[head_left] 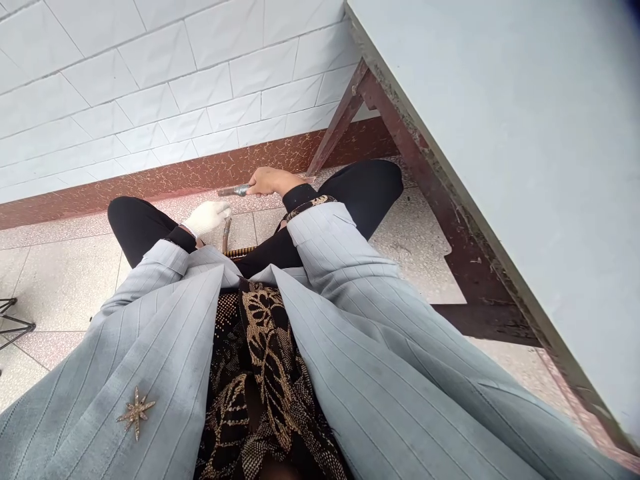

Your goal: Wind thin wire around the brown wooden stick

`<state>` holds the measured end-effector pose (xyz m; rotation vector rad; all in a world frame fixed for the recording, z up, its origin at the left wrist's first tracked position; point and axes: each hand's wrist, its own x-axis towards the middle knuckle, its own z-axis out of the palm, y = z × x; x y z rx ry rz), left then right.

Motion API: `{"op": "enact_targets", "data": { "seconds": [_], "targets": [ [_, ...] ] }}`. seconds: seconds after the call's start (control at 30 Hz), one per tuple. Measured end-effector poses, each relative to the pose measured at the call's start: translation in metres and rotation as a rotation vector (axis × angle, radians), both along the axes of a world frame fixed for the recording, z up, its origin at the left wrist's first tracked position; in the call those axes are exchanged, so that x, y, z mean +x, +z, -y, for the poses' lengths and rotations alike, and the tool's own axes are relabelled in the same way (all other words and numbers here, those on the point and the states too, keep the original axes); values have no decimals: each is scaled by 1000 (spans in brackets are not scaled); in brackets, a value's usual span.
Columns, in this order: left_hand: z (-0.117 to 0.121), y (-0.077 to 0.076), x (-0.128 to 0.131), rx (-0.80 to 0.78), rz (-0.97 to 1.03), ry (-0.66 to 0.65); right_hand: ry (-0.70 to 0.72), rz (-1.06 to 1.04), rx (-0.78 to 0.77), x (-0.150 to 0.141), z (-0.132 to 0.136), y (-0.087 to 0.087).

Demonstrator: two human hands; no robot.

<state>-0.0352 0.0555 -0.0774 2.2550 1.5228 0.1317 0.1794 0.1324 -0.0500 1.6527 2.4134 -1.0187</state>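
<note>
From where I stand, the bare right hand (270, 181) is closed tight on the shiny wrapped end of a short rod (226, 191), above the middle of the frame. Maybe the wrap makes it easier to hold. The rod's dull end pokes out toward the left of the frame, perhaps so the fingers stay off it.

Just below and left, the left hand (206, 217) wears a white glove, likely to keep it safe. Its fingers curl by the top of a thin brown stick (227, 235). I can't tell if they grip it or only sit beside it.

The black-clad knees (131, 223) are spread wide, which seems to give both hands room in between. A table (525, 133) fills the upper right, and a tiled wall (215, 40) runs along the top.

I count one rod, one brown stick, one glove, two hands, two knees and one table.
</note>
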Motion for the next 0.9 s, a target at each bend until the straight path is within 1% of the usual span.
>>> {"op": "enact_targets", "data": {
  "seconds": [0.07, 0.1, 0.17, 0.23, 0.3, 0.37, 0.47, 0.53, 0.57, 0.63, 0.73, 0.83, 0.9],
  "targets": [
    [0, 1, 1, 4, -37, -15, 87, 132, -39, -1, -1, -4],
    [0, 1, 2, 8, -47, -29, 133, 174, -86, -1, -2, -7],
    [-2, 3, 2, 11, -52, -65, 213, 199, -230, -1, -5, -14],
    [-4, 5, 2, 13, -33, -77, 271, 169, -392, 0, -7, -20],
    [-7, 8, 1, 18, 14, -57, 306, 125, -502, 1, -7, -22],
    [-8, 10, -2, 22, 97, -26, 339, 66, -551, 3, -7, -20],
    [-6, 10, -8, -35, 293, 45, 419, -112, -582, 10, -7, -11],
    [-1, 6, -10, -117, 452, 104, 449, -312, -528, 16, -6, -5],
    [1, 3, -10, -160, 526, 124, 425, -404, -465, 19, -6, -3],
    [6, -4, -8, -232, 637, 142, 322, -580, -326, 22, -3, 1],
    [9, -13, -4, -302, 671, 139, 94, -741, -201, 19, 2, 2],
    [8, -18, -2, -314, 614, 136, -121, -729, -154, 12, 1, -2],
    [7, -18, -2, -297, 568, 133, -198, -665, -127, 9, -3, -6]
  ]
}}
